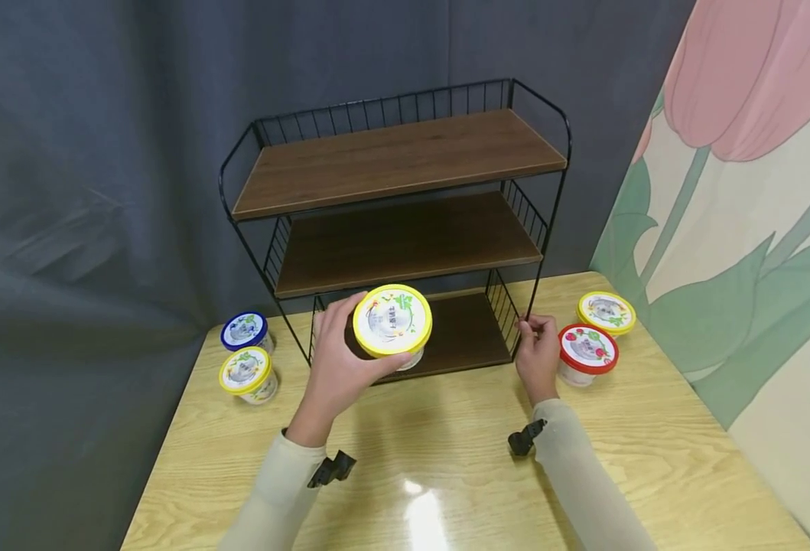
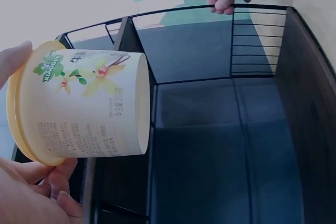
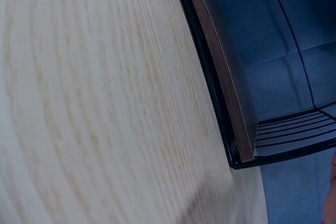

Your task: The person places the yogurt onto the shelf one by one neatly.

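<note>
My left hand (image 1: 339, 363) grips a yellow-lidded paper tub (image 1: 392, 321) by its lid rim, in front of the lower part of a three-tier shelf rack (image 1: 405, 161). The left wrist view shows the tub (image 2: 100, 108) lying sideways in that picture, vanilla flowers printed on its wall, with thumb and fingers on either side of the lid. At the rack's front right post, my right hand (image 1: 538, 358) pinches the black wire frame low down. Only a sliver of the right hand (image 3: 331, 198) enters the right wrist view.
Left of the rack stand a blue-lidded tub (image 1: 245, 330) and a yellow-lidded tub (image 1: 248, 373). Close by the right hand is a red-lidded tub (image 1: 588, 352), with another yellow-lidded tub (image 1: 606, 312) behind it. A dark curtain (image 1: 102, 191) hangs behind the wooden table (image 1: 446, 451).
</note>
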Available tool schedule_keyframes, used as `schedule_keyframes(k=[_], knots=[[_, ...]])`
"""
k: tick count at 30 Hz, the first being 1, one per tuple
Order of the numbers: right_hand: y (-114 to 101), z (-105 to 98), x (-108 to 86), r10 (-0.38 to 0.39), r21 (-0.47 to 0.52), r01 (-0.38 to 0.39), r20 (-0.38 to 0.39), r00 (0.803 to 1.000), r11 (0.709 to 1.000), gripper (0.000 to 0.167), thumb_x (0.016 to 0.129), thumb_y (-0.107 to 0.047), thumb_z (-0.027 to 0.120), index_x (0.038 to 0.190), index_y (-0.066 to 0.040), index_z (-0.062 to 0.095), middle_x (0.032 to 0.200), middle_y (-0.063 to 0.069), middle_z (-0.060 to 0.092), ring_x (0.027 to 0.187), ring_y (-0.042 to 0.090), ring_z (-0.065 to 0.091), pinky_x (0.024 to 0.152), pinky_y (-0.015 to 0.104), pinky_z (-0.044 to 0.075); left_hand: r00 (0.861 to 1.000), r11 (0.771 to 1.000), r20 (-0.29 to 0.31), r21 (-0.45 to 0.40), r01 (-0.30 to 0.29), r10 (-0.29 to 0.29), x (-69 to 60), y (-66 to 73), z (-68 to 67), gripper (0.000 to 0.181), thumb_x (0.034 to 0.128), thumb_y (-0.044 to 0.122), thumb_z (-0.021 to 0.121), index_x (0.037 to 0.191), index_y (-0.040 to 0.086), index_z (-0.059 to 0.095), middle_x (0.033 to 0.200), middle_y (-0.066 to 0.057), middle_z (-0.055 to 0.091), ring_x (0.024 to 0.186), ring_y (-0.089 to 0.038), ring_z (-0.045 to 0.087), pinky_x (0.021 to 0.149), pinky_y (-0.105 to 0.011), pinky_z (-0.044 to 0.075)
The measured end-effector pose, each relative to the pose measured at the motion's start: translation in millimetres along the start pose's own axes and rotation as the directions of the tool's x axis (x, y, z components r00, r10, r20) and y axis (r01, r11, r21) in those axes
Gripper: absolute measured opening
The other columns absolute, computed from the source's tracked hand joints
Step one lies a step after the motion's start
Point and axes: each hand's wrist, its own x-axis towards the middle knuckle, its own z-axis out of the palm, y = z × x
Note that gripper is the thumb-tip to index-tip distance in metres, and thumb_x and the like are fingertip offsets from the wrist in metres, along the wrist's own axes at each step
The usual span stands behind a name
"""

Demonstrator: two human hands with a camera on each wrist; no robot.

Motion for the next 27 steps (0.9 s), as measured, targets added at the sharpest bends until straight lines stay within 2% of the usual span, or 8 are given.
schedule_keyframes(k=[2,10,14,17,21,25,27], knots=[[11,2,3.2,0.011,0.015,-0.011,-0.003,1.0,1.0,0.02,0.101,-0.004,0.053,0.114,0.011,0.051,0.115,0.028,0.064,0.095,-0.001,0.06,0.085,0.005,0.044,1.0,1.0,0.008,-0.003,-0.001,0.001,4.7,4.4,-2.0,0.099,0.0622,0.038,0.094,0.146,0.022,0.044,0.138,0.002,0.049,0.123,-0.019,0.032,0.098,-0.048,0.04],[13,6,8.3,-0.008,0.029,0.009,-0.022,1.0,1.0,0.02,0.1,-0.005,0.054,0.112,0.011,0.05,0.111,0.024,0.065,0.092,-0.009,0.058,0.086,0.008,0.045,0.999,0.999,0.038,-0.042,-0.032,0.034,25.2,18.5,-9.9,0.094,0.0657,0.037,0.092,0.146,0.022,0.044,0.134,0.002,0.05,0.12,-0.017,0.034,0.092,-0.042,0.045],[9,8,8.1,-0.034,0.007,0.034,-0.021,0.999,0.999,0.019,0.099,-0.002,0.054,0.111,0.012,0.051,0.111,0.028,0.066,0.091,-0.009,0.057,0.084,0.006,0.043,0.999,0.995,0.035,-0.092,-0.037,0.041,33.1,24.1,-12.0,0.093,0.0672,0.033,0.091,0.146,0.021,0.044,0.132,0.001,0.05,0.118,-0.016,0.035,0.09,-0.039,0.049],[-7,7,4.4,-0.055,-0.005,0.055,-0.01,0.998,0.998,0.019,0.098,0.001,0.055,0.111,0.014,0.05,0.111,0.032,0.064,0.09,-0.009,0.057,0.082,0.005,0.044,0.999,0.992,0.029,-0.124,-0.031,0.035,39.3,30.8,-12.7,0.092,0.0679,0.033,0.091,0.146,0.023,0.044,0.132,0.002,0.05,0.118,-0.016,0.035,0.091,-0.042,0.05],[-28,4,-0.5,-0.042,-0.001,0.042,0.026,0.999,0.999,0.02,0.098,0.002,0.056,0.111,0.016,0.05,0.111,0.033,0.063,0.091,-0.007,0.058,0.078,0.006,0.046,1.0,0.988,0.021,-0.157,-0.012,0.016,49.7,43.2,-9.6,0.091,0.069,0.035,0.091,0.147,0.024,0.044,0.134,0.003,0.05,0.12,-0.015,0.035,0.095,-0.047,0.05],[-29,2,-3.4,-0.008,-0.025,0.009,0.013,1.0,1.0,0.021,0.098,0.002,0.056,0.111,0.016,0.05,0.111,0.032,0.063,0.089,-0.009,0.056,0.078,0.005,0.044,1.0,0.985,0.011,-0.174,-0.022,0.024,62.0,55.9,-0.6,0.094,0.069,0.037,0.091,0.149,0.023,0.043,0.137,0.005,0.049,0.122,-0.014,0.034,0.099,-0.045,0.047],[-24,0,-4.0,0.012,-0.03,-0.012,-0.001,1.0,0.999,0.021,0.098,0.001,0.056,0.112,0.015,0.05,0.112,0.032,0.064,0.089,-0.01,0.055,0.079,0.004,0.042,0.999,0.984,0.007,-0.175,-0.035,0.036,67.5,60.7,4.5,0.094,0.0688,0.038,0.091,0.149,0.024,0.043,0.137,0.005,0.049,0.122,-0.014,0.033,0.1,-0.046,0.046]])
